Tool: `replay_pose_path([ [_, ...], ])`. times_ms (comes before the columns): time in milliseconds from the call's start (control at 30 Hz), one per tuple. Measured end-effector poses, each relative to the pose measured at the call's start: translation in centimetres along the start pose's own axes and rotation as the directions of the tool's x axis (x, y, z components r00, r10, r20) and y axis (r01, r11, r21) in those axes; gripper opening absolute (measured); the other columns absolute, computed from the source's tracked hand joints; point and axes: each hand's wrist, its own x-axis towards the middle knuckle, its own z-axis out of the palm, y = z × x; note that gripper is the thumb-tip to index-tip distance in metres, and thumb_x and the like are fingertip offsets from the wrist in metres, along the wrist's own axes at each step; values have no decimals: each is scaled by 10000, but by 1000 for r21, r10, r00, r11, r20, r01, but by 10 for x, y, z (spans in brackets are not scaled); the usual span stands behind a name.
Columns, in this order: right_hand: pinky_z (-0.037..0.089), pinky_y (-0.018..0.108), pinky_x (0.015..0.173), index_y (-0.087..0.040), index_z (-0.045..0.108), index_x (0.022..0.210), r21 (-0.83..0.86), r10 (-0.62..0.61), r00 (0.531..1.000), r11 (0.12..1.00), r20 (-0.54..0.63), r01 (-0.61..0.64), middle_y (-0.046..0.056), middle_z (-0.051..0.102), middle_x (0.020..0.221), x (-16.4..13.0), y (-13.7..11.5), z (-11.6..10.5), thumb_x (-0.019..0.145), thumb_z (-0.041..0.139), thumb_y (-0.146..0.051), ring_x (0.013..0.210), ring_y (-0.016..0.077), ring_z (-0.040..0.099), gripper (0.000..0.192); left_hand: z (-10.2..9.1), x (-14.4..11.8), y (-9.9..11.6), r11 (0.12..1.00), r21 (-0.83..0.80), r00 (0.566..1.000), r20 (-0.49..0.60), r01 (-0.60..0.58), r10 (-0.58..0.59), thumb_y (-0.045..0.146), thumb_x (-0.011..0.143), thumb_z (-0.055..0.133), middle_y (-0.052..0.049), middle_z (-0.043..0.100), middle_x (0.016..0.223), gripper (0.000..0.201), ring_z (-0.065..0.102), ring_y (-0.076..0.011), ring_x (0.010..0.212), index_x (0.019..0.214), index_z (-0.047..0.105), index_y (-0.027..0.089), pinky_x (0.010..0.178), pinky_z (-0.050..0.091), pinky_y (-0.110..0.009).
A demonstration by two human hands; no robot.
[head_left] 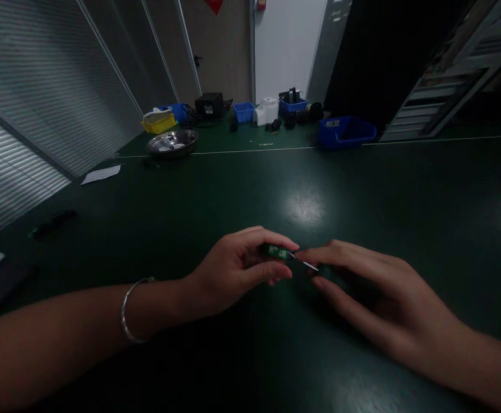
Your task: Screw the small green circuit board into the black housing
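Head view: one small green circuit board (276, 251) was pinched between the curled fingers and thumb of the left hand (237, 269), just above the green table (362, 189). One thin metal strip (307, 264) was held against the board's end by the closed fingertips of the right hand (371, 287). Four blue bins, one yellow bin (159, 122) and one steel bowl (172, 142) were counted near the far edge. Wide bare tabletop was left around both hands.
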Motion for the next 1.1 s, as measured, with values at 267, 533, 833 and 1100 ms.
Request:
replay_pose_path([
  [267,502,227,589,-262,644,1110,1,73,995,997,-76,-73,2,706,986,-4,-1,3,864,614,-244,803,148,656,249,-3,-1,0,972,164,982,-52,-169,179,185,752,733,-41,682,962,182,661,-172,899,933,729,185,751,518,-239],
  [533,534,249,637,-300,684,1082,120,127,983,987,-129,-112,-16,704,1010,-6,-2,7,819,676,-228,842,151,650,273,-1,-4,2,962,192,977,-41,-196,208,183,764,710,-3,696,982,166,660,-200,990,924,731,221,790,528,-276],
  [833,554,265,637,-332,683,1074,135,102,987,987,-125,-85,-26,711,975,-4,-1,9,818,672,-208,837,162,663,284,-5,-1,-3,963,143,973,1,-227,229,167,765,715,-38,693,994,185,655,-179,979,949,727,182,822,513,-264],
  [1100,561,257,648,-332,701,1053,205,152,982,970,-108,-128,-28,713,988,-4,-2,8,806,684,-215,828,158,663,274,-5,-2,-4,959,135,968,21,-250,249,205,778,710,-45,692,1008,197,651,-180,983,973,719,180,846,518,-278],
])
